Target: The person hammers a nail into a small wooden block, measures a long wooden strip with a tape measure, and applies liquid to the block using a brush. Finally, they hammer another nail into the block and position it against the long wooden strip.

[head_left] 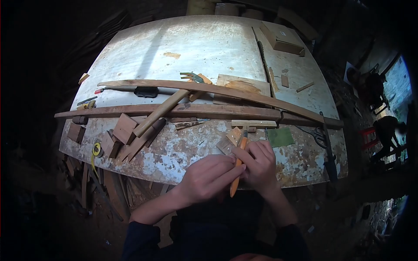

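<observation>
At the near edge of the bench, my left hand (208, 177) and my right hand (259, 167) come together around a slim orange-handled tool (235, 185). Its handle slants down toward me, and a narrow metal part points at the bench; the exact kind of tool I cannot make out. The fingers of both hands are curled and closed, with the handle between them. Just beyond the fingers lie a small pale wood block (234, 135) and a greyish flat piece (224, 145). A green sheet (281, 137) rests to the right of my right hand.
Long wooden strips (174, 111) cross the bench (196, 39), with a wooden handle (161, 113) leaning over them. Wood blocks (126, 128) and a yellow tape measure (96, 150) sit left. Scissors (320, 138) lie right, a cardboard box (282, 39) far right. People (385, 135) are in the background.
</observation>
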Motion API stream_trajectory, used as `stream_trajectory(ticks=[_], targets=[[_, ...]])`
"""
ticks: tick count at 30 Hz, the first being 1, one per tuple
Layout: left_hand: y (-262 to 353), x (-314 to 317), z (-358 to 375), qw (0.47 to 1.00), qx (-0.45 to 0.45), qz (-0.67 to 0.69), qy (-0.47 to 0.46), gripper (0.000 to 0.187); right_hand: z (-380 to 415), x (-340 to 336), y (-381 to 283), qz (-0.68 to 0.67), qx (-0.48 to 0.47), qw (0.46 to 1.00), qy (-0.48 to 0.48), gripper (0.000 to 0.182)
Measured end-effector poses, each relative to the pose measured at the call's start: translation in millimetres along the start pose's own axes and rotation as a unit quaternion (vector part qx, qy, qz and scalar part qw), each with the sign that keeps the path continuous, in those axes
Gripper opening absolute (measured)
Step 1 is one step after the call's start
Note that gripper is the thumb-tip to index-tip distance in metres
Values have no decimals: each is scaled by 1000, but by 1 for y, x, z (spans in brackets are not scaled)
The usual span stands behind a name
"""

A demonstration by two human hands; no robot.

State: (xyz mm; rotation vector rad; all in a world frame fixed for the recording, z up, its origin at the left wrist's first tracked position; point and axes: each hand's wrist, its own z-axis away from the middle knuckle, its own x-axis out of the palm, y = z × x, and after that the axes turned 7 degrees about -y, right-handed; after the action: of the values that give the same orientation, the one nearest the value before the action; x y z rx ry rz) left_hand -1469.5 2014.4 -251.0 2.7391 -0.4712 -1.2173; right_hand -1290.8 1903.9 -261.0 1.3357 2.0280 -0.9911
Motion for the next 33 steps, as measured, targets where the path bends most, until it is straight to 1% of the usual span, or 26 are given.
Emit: stream_trajectory(ticks=[3,4,7,8,10,11,12,13,14,15,17,18,20,22,23,24,25,27,28,31,32,33], targets=[[-4,8,-10,991,-54,120,34,50,-3,-10,14,7,28,1000,-4,18],[-12,9,-7,990,-85,115,11,67,-6,-13,20,1,39,999,29,16],[-40,15,1,969,-213,111,-62,93,-19,-30,26,-87,109,987,82,15],[-47,16,1,961,-231,124,-95,103,-21,-35,30,-121,136,980,74,17],[-61,20,0,940,-263,148,-159,122,-34,-37,29,-133,140,980,55,21],[-68,22,-3,935,-251,175,-177,126,-41,-38,28,-139,139,979,44,23],[-74,26,-6,930,-239,201,-195,130,-45,-38,26,-155,155,976,6,30],[-81,30,-7,923,-227,227,-213,135,-49,-37,25,-180,177,967,-43,30],[-93,42,0,923,-221,194,-249,138,-54,-37,24,-203,197,955,-92,31],[-96,41,-6,907,-233,232,-263,135,-59,-37,25,-226,217,939,-140,31],[-97,38,-15,868,-255,311,-292,130,-60,-33,35,-227,239,927,-176,30],[-97,41,-13,891,-236,272,-277,142,-61,-35,41,-227,243,923,-196,29],[-95,43,-9,899,-245,269,-243,151,-65,-45,47,-237,261,909,-224,27],[-90,45,-9,896,-266,278,-219,161,-70,-58,44,-252,295,898,-210,28],[-86,46,-9,902,-282,263,-195,160,-71,-62,43,-259,311,892,-202,28],[-81,46,-10,906,-297,247,-171,160,-68,-61,43,-282,293,891,-203,29],[-77,44,-12,910,-312,230,-148,159,-65,-61,48,-216,262,910,-238,30],[-75,38,-15,938,-279,170,-116,158,-62,-63,61,-82,197,929,-303,30],[-75,35,-16,950,-262,140,-100,158,-83,-80,42,29,284,879,-382,30],[-79,30,-18,970,-216,72,-84,156,-76,-72,55,-81,253,943,-201,26],[-79,29,-20,971,-217,64,-82,156,-76,-68,54,-187,218,941,-181,27],[-78,29,-21,971,-218,57,-80,156,-78,-66,54,-197,236,925,-222,28]])
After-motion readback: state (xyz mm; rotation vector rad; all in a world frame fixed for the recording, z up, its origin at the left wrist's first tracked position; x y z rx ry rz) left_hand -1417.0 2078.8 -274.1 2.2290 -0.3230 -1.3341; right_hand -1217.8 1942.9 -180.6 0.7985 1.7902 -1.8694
